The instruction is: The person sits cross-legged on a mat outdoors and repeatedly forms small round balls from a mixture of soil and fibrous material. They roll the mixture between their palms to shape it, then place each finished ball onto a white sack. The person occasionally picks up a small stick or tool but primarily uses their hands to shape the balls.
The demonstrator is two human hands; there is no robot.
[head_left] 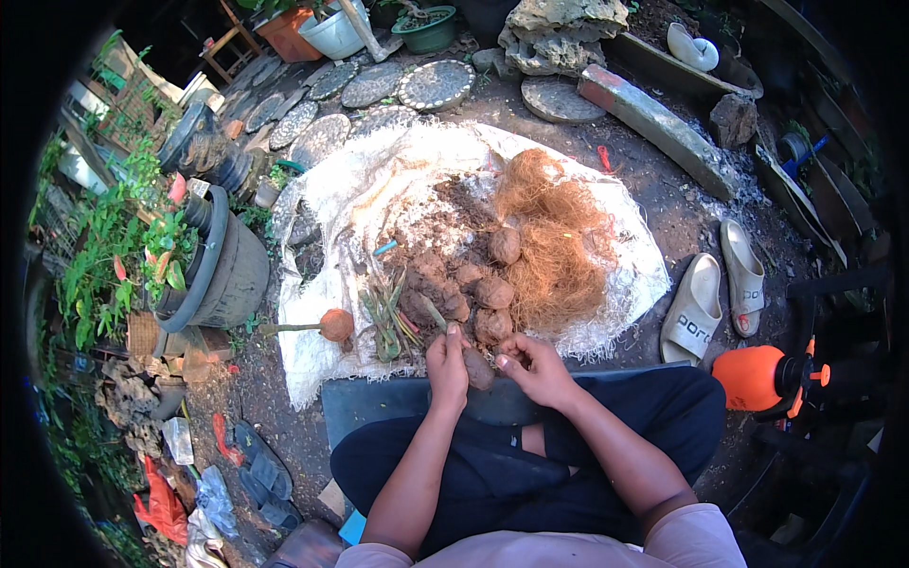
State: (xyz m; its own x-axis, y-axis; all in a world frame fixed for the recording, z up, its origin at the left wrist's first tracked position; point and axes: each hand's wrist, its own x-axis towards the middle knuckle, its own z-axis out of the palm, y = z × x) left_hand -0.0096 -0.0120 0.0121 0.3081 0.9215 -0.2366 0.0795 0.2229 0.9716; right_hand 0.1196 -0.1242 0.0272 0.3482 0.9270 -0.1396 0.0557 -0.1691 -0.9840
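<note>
Here we are at the near edge of the white sack (308, 364), and all eyes go to the brown ball (480, 370), low between the two hands, above the dark mat (355, 402). The left hand (448, 369) has its grip closed around a pale stalk (434, 310) that points far and left, the ball sitting right by its fingers. We can't see whether stalk and ball join; the hand covers that spot. On the right, the right hand (536, 371) shows a narrow grip, thumb close to fingers, near the ball; we can't tell whether it pinches anything.

Now for the danger! The ball looks earthy, so we reckon a hard squeeze could crumble it, and with little visible support underneath, a slip would drop it onto the mat. Twist the stalk too sharply and it might snap or work loose. Just beyond, three lumpy balls (493, 292) sit against the tangled fibre (559, 275); a careless reach could set one rolling or drag loose strands along. And over left, watch that finished-looking fibre ball (335, 325) near the cut stalks (383, 322): a sweeping sleeve could knock it aside.
</note>
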